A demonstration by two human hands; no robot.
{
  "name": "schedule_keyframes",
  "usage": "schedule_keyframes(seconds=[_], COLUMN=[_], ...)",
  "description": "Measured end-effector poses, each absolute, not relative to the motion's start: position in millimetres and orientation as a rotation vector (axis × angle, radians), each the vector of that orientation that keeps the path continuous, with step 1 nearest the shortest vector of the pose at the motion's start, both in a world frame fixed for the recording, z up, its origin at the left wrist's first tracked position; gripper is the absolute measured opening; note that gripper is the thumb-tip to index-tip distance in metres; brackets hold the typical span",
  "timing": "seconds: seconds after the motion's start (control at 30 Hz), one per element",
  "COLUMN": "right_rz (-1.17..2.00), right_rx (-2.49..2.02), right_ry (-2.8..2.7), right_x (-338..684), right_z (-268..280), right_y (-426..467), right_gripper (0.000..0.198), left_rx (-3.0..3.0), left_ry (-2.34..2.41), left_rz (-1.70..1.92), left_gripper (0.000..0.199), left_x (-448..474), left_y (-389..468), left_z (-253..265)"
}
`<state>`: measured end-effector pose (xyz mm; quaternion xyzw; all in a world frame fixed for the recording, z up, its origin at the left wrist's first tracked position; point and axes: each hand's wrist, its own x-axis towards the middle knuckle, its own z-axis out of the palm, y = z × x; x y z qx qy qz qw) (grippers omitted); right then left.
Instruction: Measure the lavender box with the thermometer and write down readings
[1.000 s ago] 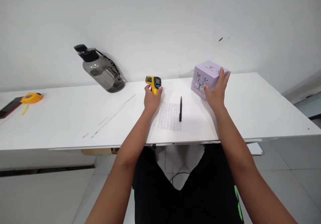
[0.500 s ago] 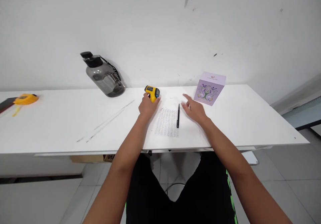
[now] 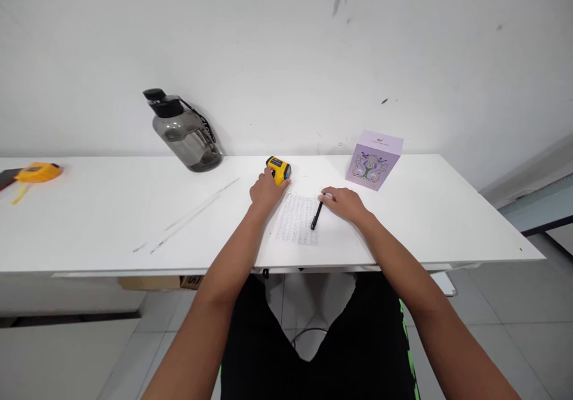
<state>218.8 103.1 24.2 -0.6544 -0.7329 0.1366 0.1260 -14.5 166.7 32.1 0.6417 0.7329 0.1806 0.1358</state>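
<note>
My left hand (image 3: 264,194) is wrapped around a yellow and black infrared thermometer (image 3: 280,169), its small screen facing right. To the right, my right hand (image 3: 345,203) pinches the upper end of a black pen (image 3: 316,216) between thumb and fingers. The pen slants over the right edge of the writing on a white sheet of paper (image 3: 293,224). Rows of small handwriting cover the part of the sheet between my hands. My fingers hide the pen's far tip and the thermometer's handle.
Against the wall leans the grey water bottle (image 3: 188,140) with a black cap. A lilac patterned box (image 3: 373,164) stands beyond my right hand. At the far left of the white table (image 3: 111,209) lies an orange tape measure (image 3: 39,172) beside something dark.
My right hand has come down and its pointing finger has closed on the pen, which now slants more. My left hand, still around the thermometer, has shifted slightly right.
</note>
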Motion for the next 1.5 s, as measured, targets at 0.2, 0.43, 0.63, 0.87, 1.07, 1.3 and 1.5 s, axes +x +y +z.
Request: schedule_keyframes(seconds=[0.2,0.43,0.63,0.87,1.07,1.3,1.5], right_rz=[0.439,0.570,0.501,0.617,0.811,0.595,0.611], right_rx=[-2.011,-1.956,-2.023,-1.860,-1.438,-1.297,-1.247], right_ry=[-1.967,-1.932,-2.027,-2.020,-1.871,-1.917,-1.714], right_x=[209.6,215.1,204.0,214.3,217.8,207.9,212.3], right_z=[22.1,27.0,25.9,23.0,11.2,-4.9,-2.5], right_y=[105.0,100.6,95.7,98.6,103.7,107.3,125.1], right_gripper=[0.031,0.023,0.043,0.017,0.035,0.012,0.034], left_rx=[1.900,1.923,1.975,1.983,2.009,2.019,2.001], left_ry=[2.155,2.157,2.170,2.173,2.215,2.224,2.193], left_rz=[0.457,0.447,0.423,0.369,0.338,0.310,0.345], left_gripper=[0.072,0.073,0.073,0.071,0.072,0.069,0.069], left_x=[-12.1,-12.5,-13.2,-13.3,-12.0,-10.8,-11.9], left_y=[165.2,164.4,166.0,168.8,169.3,168.5,167.3], left_z=[32.5,32.3,30.3,27.7,25.3,26.5,28.1])
